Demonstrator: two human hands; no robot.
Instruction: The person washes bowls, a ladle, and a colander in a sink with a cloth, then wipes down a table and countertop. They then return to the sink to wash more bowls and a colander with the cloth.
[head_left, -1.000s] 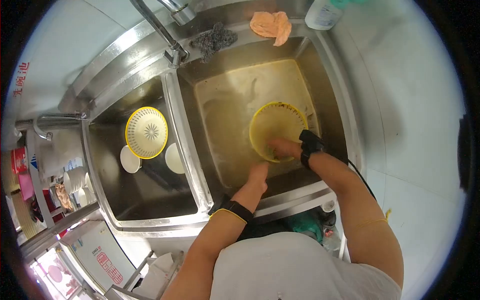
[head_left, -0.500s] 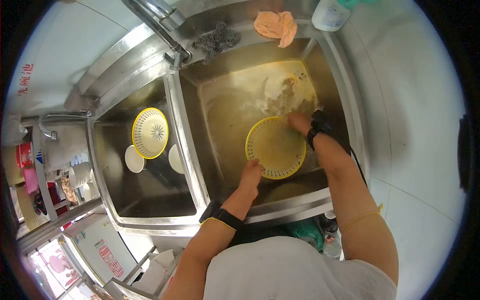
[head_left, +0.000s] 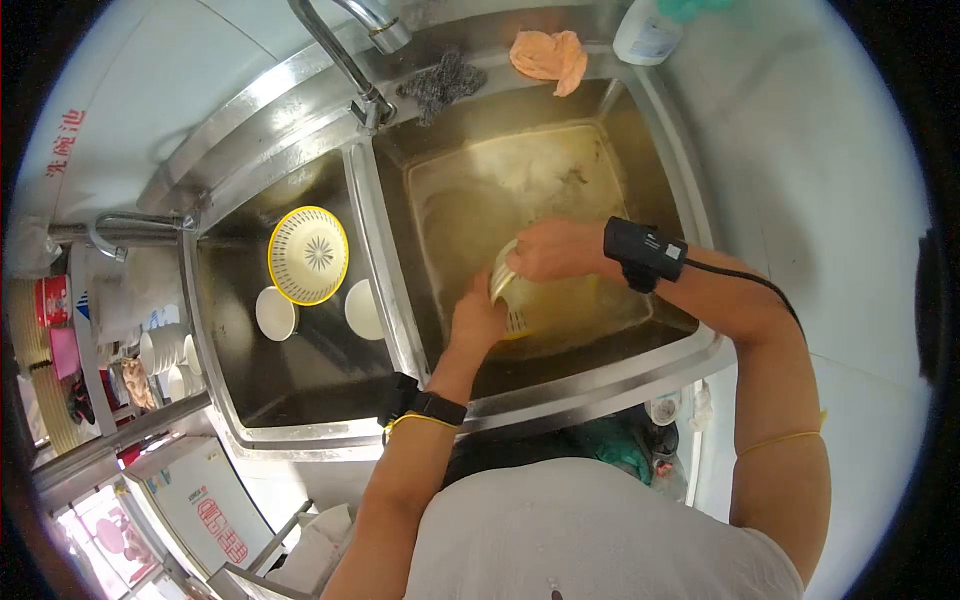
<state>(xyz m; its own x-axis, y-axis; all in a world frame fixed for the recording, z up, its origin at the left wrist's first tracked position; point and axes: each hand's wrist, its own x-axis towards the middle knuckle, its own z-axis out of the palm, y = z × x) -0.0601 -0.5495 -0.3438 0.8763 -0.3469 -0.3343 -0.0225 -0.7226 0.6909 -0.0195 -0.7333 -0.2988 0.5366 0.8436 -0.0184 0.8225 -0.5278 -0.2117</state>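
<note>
My left hand (head_left: 478, 318) is closed on the near side of some pale, ridged dishware (head_left: 503, 272), held tilted over the murky water of the right sink basin. Its far side is in the grip of my right hand (head_left: 550, 250). Whether it is one piece or a stack, I cannot tell. Just below it, part of a yellow slotted basket (head_left: 516, 324) shows through the water, the rest blurred or hidden. In the left basin a yellow-rimmed white basket (head_left: 308, 256) leans near two white bowls (head_left: 277, 313).
A tap (head_left: 345, 65) rises behind the divider (head_left: 385, 260). Along the back ledge lie a dark scrubber (head_left: 440, 87) and an orange cloth (head_left: 550, 58), with a white bottle (head_left: 647, 35) at the corner. Stacked bowls (head_left: 160, 350) stand at the far left.
My hands have left the basket's rim and come together on the pale dishware. The basket now shows only partly under the water. The view has shifted slightly.
</note>
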